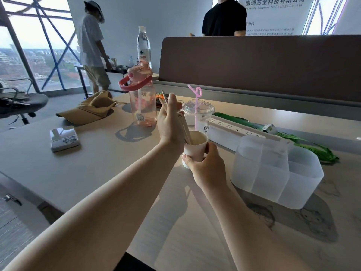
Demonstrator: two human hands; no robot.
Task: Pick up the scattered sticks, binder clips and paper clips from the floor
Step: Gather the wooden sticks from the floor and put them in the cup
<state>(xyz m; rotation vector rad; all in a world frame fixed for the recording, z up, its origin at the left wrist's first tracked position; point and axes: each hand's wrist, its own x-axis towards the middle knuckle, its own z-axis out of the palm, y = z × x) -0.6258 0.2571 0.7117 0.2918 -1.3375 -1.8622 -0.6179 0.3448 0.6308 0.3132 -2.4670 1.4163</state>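
My left hand (170,124) grips a bundle of thin wooden sticks (186,132) whose lower ends sit inside a small white paper cup (195,147). The sticks' upper ends poke out above my fingers. My right hand (207,169) holds the cup from below and the near side, tilted slightly, just above the desk (97,163). No binder clips or paper clips are visible, and the floor where they might lie is out of view.
A translucent divided organiser box (277,171) stands right of the cup. Behind are a pink water bottle (142,102), a clear lidded cup with pink straw (198,118), a power strip (234,126), a tan cap (91,108), and a phone (64,138). Two people stand at the back.
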